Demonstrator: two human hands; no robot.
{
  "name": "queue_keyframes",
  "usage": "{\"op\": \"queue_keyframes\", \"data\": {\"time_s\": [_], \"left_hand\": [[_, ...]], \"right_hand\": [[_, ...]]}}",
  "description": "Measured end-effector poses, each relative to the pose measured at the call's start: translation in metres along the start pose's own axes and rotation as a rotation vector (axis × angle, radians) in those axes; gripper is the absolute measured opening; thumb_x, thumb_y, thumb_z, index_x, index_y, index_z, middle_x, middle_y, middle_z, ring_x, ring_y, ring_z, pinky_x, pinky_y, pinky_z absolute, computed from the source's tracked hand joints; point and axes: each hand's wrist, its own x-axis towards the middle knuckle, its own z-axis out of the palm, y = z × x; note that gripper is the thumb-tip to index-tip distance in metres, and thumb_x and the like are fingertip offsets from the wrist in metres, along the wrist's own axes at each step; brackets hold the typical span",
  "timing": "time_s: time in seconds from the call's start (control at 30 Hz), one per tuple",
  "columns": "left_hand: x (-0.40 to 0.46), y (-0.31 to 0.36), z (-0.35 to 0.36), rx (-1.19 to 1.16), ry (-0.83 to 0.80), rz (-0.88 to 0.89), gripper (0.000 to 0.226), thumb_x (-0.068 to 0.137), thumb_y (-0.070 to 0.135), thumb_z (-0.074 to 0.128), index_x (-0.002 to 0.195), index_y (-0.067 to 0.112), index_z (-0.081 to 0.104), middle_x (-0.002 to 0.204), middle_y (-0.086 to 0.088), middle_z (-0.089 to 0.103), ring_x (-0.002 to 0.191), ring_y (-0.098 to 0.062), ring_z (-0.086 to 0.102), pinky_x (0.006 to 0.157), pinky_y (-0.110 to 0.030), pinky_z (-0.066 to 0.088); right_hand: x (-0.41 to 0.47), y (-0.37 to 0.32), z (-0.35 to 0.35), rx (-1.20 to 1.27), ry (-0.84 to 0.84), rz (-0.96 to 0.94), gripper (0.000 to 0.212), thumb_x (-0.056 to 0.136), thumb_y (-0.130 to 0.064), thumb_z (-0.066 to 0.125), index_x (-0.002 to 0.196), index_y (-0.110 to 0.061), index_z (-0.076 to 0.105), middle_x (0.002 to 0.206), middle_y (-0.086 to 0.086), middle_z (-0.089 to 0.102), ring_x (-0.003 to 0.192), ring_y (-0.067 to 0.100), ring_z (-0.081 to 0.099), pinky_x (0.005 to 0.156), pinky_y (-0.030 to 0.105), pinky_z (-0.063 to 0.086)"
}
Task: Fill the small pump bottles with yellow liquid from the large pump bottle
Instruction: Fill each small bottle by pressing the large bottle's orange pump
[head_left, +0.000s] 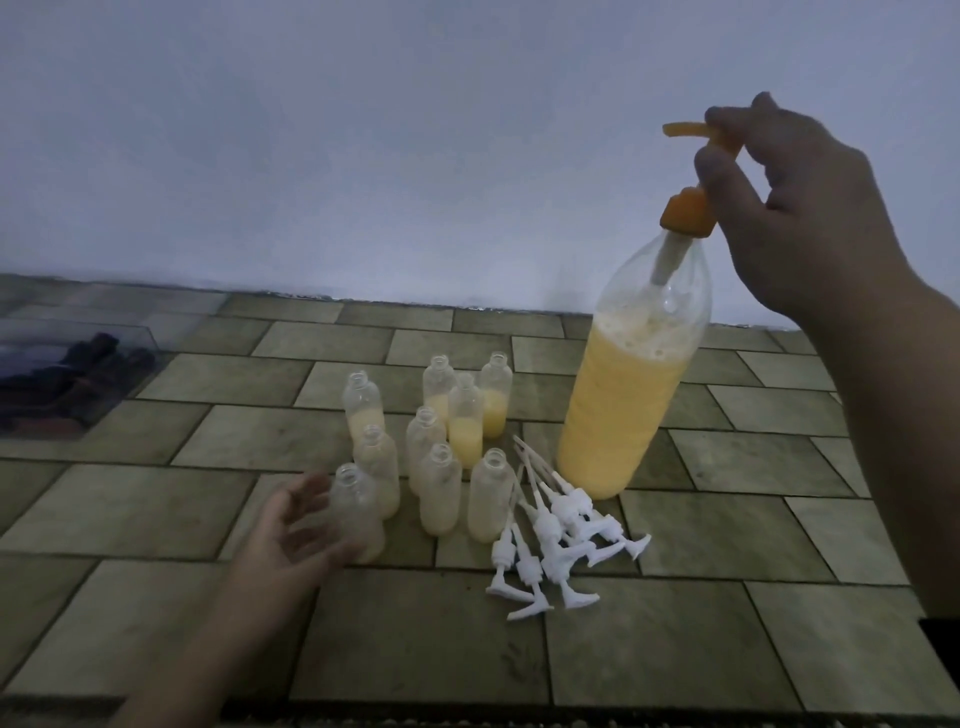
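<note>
The large clear bottle (618, 405), mostly full of frothy yellow liquid, stands tilted at the right of the tiled surface. My right hand (795, 208) pinches its orange pump head (691, 136) from above, spout pointing left. Several small clear bottles (441, 431) stand uncapped in a cluster at the centre, each with some yellow liquid in the bottom. My left hand (291, 530) reaches in from the lower left, fingers relaxed, close to the nearest small bottle (358, 512); whether it touches is unclear. White pump tops (556, 535) lie in a pile to the right of the small bottles.
A clear plastic box (67, 374) with dark items sits at the far left against the wall. A pale wall (415, 145) bounds the back of the surface. The tiled surface (727, 623) runs to the front edge at the bottom.
</note>
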Motion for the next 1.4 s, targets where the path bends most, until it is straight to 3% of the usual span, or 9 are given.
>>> {"op": "queue_keyframes", "data": {"time_s": [0.17, 0.3, 0.4, 0.5, 0.6, 0.67, 0.87, 1.23, 1.4], "left_hand": [[0.007, -0.002, 0.029, 0.101, 0.172, 0.055, 0.047, 0.067, 0.014, 0.081, 0.101, 0.031, 0.054, 0.110, 0.007, 0.061, 0.102, -0.013, 0.060, 0.084, -0.034, 0.052], [-0.007, 0.005, 0.032, 0.003, 0.345, 0.092, 0.029, 0.074, 0.011, 0.075, 0.092, 0.027, 0.058, 0.098, 0.002, 0.065, 0.095, -0.018, 0.063, 0.071, -0.024, 0.049], [-0.019, 0.052, 0.032, -0.109, 0.475, 0.203, 0.015, 0.079, 0.027, 0.067, 0.091, 0.021, 0.060, 0.086, 0.000, 0.063, 0.079, -0.017, 0.061, 0.057, -0.014, 0.050], [-0.008, 0.123, 0.036, -0.114, 0.411, 0.454, 0.031, 0.079, 0.040, 0.063, 0.104, 0.022, 0.059, 0.092, 0.005, 0.062, 0.074, -0.003, 0.059, 0.057, -0.011, 0.049], [0.026, 0.179, 0.054, 0.122, 0.345, 0.588, 0.032, 0.082, 0.035, 0.068, 0.111, 0.029, 0.056, 0.113, 0.006, 0.051, 0.090, 0.001, 0.057, 0.071, -0.012, 0.046], [0.048, 0.204, 0.074, 0.307, 0.298, 0.640, 0.040, 0.081, 0.030, 0.071, 0.118, 0.026, 0.057, 0.111, 0.007, 0.045, 0.089, 0.004, 0.053, 0.074, -0.004, 0.039], [0.076, 0.228, 0.122, 0.428, 0.094, 0.669, 0.044, 0.081, 0.031, 0.070, 0.122, 0.024, 0.056, 0.116, 0.003, 0.055, 0.099, -0.012, 0.055, 0.080, -0.020, 0.040], [0.081, 0.244, 0.130, 0.429, 0.051, 0.771, 0.046, 0.080, 0.031, 0.071, 0.124, 0.026, 0.056, 0.106, 0.011, 0.055, 0.091, -0.008, 0.055, 0.072, -0.005, 0.037], [0.078, 0.254, 0.129, 0.645, 0.120, 0.900, 0.049, 0.082, 0.036, 0.067, 0.128, 0.026, 0.053, 0.114, 0.003, 0.057, 0.101, -0.016, 0.055, 0.094, -0.034, 0.042]], "right_hand": [[-0.001, -0.002, 0.002, 0.044, 0.010, 0.004, 0.044, 0.099, -0.037, 0.040, 0.137, -0.017, 0.047, 0.146, 0.004, 0.043, 0.142, 0.013, 0.023, 0.114, 0.040, 0.026], [-0.001, 0.001, 0.004, 0.064, 0.018, 0.006, 0.044, 0.099, -0.037, 0.040, 0.137, -0.017, 0.047, 0.145, 0.005, 0.044, 0.142, 0.015, 0.025, 0.114, 0.041, 0.027], [-0.001, 0.003, 0.007, 0.044, 0.008, -0.012, 0.044, 0.099, -0.036, 0.039, 0.138, -0.016, 0.044, 0.146, 0.004, 0.042, 0.143, 0.017, 0.022, 0.116, 0.040, 0.022], [-0.002, 0.005, 0.009, -0.004, -0.011, -0.030, 0.044, 0.100, -0.036, 0.038, 0.140, -0.016, 0.041, 0.147, 0.001, 0.041, 0.144, 0.017, 0.018, 0.115, 0.025, 0.010], [-0.003, 0.004, 0.008, -0.003, -0.015, -0.026, 0.046, 0.099, -0.037, 0.040, 0.140, -0.016, 0.040, 0.147, -0.001, 0.040, 0.145, 0.016, 0.016, 0.110, 0.020, 0.005], [-0.004, 0.003, 0.008, 0.014, -0.018, -0.033, 0.048, 0.098, -0.038, 0.043, 0.140, -0.015, 0.040, 0.147, 0.000, 0.040, 0.145, 0.016, 0.015, 0.112, 0.022, 0.005], [-0.006, 0.001, 0.007, 0.032, -0.018, -0.052, 0.048, 0.096, -0.039, 0.047, 0.137, -0.016, 0.041, 0.144, -0.002, 0.042, 0.145, 0.015, 0.015, 0.113, 0.022, 0.005], [-0.008, 0.004, 0.010, 0.006, 0.008, -0.079, 0.052, 0.095, -0.041, 0.047, 0.139, -0.016, 0.039, 0.147, -0.002, 0.040, 0.145, 0.015, 0.016, 0.114, 0.024, 0.005], [-0.009, 0.003, 0.017, 0.020, 0.057, -0.095, 0.050, 0.094, -0.043, 0.047, 0.135, -0.015, 0.043, 0.142, -0.002, 0.045, 0.144, 0.016, 0.017, 0.114, 0.025, 0.007]]}}
